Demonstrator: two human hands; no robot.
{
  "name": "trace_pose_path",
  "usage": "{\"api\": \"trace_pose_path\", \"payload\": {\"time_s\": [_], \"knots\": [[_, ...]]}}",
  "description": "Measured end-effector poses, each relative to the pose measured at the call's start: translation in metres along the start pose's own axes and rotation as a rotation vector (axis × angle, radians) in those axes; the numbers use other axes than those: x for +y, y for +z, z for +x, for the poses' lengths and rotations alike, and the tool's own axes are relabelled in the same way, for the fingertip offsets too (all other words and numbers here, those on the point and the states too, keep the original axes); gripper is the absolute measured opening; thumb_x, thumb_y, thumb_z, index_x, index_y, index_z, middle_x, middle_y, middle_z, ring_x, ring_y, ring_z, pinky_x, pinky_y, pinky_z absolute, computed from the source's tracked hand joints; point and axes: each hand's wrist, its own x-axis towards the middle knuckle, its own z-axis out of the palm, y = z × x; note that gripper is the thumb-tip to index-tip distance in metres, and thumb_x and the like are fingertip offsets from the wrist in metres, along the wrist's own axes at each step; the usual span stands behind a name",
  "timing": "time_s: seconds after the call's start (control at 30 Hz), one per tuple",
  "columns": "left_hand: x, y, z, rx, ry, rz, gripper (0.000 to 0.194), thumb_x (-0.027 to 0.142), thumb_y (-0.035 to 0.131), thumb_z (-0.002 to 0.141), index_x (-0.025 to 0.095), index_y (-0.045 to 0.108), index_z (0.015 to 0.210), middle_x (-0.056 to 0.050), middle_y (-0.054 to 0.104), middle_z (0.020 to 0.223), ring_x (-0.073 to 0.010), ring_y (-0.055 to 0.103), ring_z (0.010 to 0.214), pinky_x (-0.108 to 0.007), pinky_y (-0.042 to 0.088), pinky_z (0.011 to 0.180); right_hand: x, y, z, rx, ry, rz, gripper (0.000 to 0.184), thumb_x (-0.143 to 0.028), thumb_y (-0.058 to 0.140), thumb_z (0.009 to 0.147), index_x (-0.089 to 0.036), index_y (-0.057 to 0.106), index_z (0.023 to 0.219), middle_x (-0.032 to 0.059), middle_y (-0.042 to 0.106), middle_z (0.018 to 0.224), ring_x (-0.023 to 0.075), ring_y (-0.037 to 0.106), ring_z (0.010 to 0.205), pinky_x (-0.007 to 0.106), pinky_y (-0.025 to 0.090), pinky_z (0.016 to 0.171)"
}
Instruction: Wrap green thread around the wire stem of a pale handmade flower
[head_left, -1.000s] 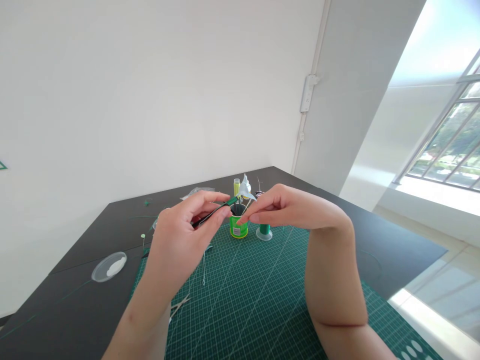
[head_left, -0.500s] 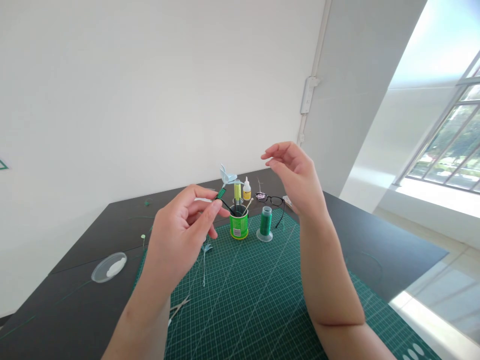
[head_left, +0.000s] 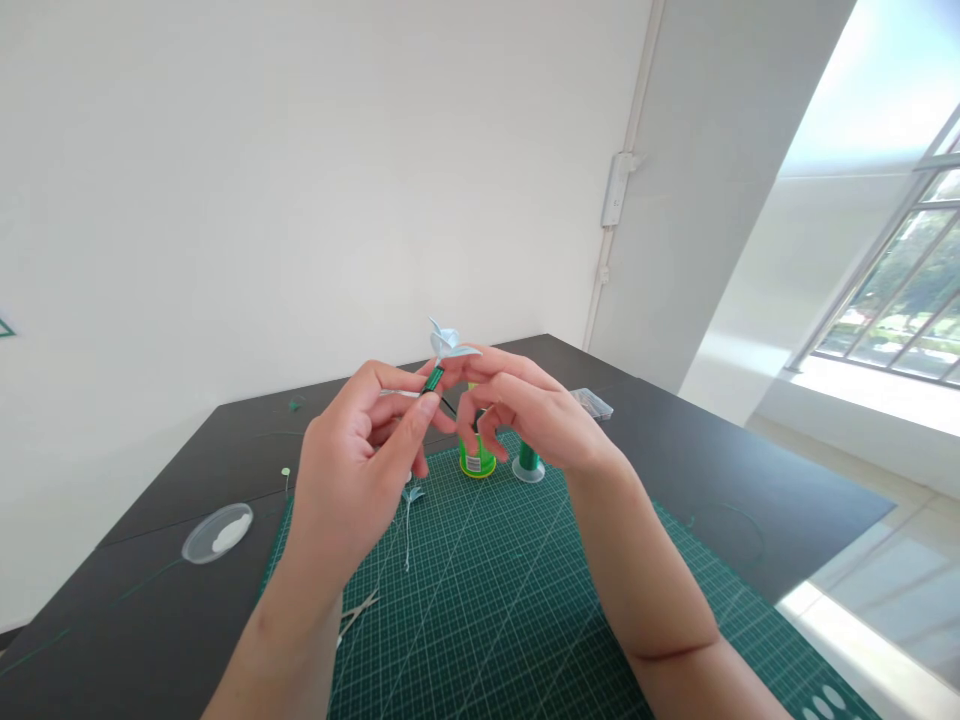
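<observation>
My left hand (head_left: 375,430) pinches the green thread-wrapped stem (head_left: 433,380) of a pale blue artificial flower (head_left: 445,340) between thumb and fingertips. The bloom points up above my fingers. From the other side, my right hand (head_left: 525,405) reaches in with curled fingers, its fingertips close behind the flower's base. Its thumb is hidden, and whatever it holds is too fine to make out. Behind my right hand stand a green can (head_left: 478,463) and a spool of green thread (head_left: 529,460), both partly covered.
A green cutting mat (head_left: 487,600) lies on the dark table (head_left: 172,460). On it are small scissors (head_left: 360,612) and another blue flower (head_left: 412,494) with a thin stem. A clear dish (head_left: 217,534) with white material sits left; a clear box (head_left: 592,404) sits back right.
My right hand has come down and leftward from its raised place to the flower's base. My left hand keeps its pinch, with the flower turned slightly. The glasses and glue bottle are now hidden.
</observation>
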Motion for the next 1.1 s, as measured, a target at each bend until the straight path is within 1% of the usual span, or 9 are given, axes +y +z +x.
{"api": "trace_pose_path", "payload": {"time_s": [0.07,0.17,0.3,0.43,0.67,0.83,0.97,1.03,1.1], "knots": [[0.002,0.002,0.000,0.003,-0.010,-0.008,0.011,0.034,0.068,0.100,0.025,0.062,0.097,0.004,0.079,0.076,-0.0074,0.055,0.044,-0.020,0.043,0.043,-0.004,0.002,-0.003,0.011,-0.011,-0.048,0.024,-0.023,0.048,0.103,-0.019,0.070,0.111,-0.0019,0.064,0.086,0.0036,0.046,0.052,0.021,0.031,0.044],[0.007,0.005,-0.001,0.055,-0.060,-0.011,0.007,0.031,0.067,0.100,0.026,0.063,0.097,0.005,0.078,0.074,-0.0074,0.052,0.043,-0.021,0.041,0.043,-0.006,0.006,-0.005,0.023,-0.044,-0.070,0.024,-0.039,0.057,0.108,-0.018,0.069,0.106,-0.0066,0.047,0.065,0.0059,0.032,0.054,0.023,0.025,0.048],[0.013,0.009,-0.002,0.099,-0.100,-0.016,0.006,0.030,0.067,0.098,0.026,0.063,0.097,0.004,0.077,0.072,-0.0089,0.051,0.044,-0.023,0.040,0.043,-0.005,0.007,-0.004,0.100,-0.023,-0.163,0.029,-0.047,0.071,0.101,-0.021,0.073,0.114,-0.0087,0.036,0.058,0.0083,0.029,0.055,0.026,0.021,0.049],[0.013,0.009,-0.002,0.117,-0.108,-0.035,0.007,0.030,0.069,0.097,0.025,0.064,0.096,0.003,0.078,0.073,-0.0087,0.049,0.044,-0.023,0.039,0.042,-0.007,0.004,-0.004,0.197,-0.051,-0.237,0.025,-0.045,0.074,0.099,-0.021,0.079,0.105,-0.0103,0.027,0.052,0.0083,0.019,0.051,0.029,0.014,0.049],[0.014,0.011,-0.003,0.148,-0.102,-0.033,0.006,0.028,0.069,0.098,0.024,0.065,0.096,0.003,0.080,0.075,-0.0081,0.047,0.045,-0.023,0.040,0.044,-0.015,0.000,-0.005,0.343,-0.128,-0.317,0.029,-0.045,0.084,0.090,-0.017,0.079,0.096,-0.0085,0.036,0.056,0.0076,0.030,0.055,0.028,0.024,0.053],[0.014,0.011,-0.004,0.124,-0.094,-0.017,0.006,0.029,0.069,0.098,0.025,0.065,0.096,0.003,0.079,0.075,-0.0083,0.050,0.045,-0.023,0.041,0.044,-0.012,-0.003,-0.002,0.151,-0.084,-0.220,0.037,-0.039,0.082,0.091,-0.019,0.072,0.121,0.0011,0.068,0.096,0.0096,0.059,0.079,0.023,0.046,0.064],[0.013,0.009,-0.003,0.096,-0.082,0.006,0.008,0.031,0.069,0.098,0.026,0.063,0.096,0.006,0.072,0.064,-0.0095,0.052,0.044,-0.023,0.044,0.045,-0.006,-0.004,-0.001,-0.073,-0.022,-0.095,0.046,-0.033,0.081,0.091,-0.025,0.062,0.132,0.0076,0.065,0.136,0.0153,0.069,0.108,0.027,0.060,0.086],[0.012,0.008,-0.002,0.077,-0.072,0.012,0.008,0.031,0.069,0.099,0.026,0.063,0.096,0.007,0.067,0.059,-0.0101,0.053,0.045,-0.024,0.045,0.046,-0.005,-0.006,-0.002,-0.158,0.016,-0.083,0.056,-0.035,0.078,0.094,-0.026,0.056,0.144,0.0055,0.069,0.121,0.0119,0.070,0.087,0.024,0.058,0.069],[0.011,0.008,-0.002,0.081,-0.069,0.020,0.006,0.030,0.067,0.099,0.026,0.063,0.096,0.007,0.066,0.060,-0.0101,0.053,0.044,-0.023,0.046,0.046,-0.006,-0.007,-0.004,-0.209,0.039,-0.131,0.059,-0.039,0.074,0.098,-0.024,0.051,0.150,-0.0047,0.063,0.081,0.0075,0.051,0.056,0.021,0.042,0.048]]}}
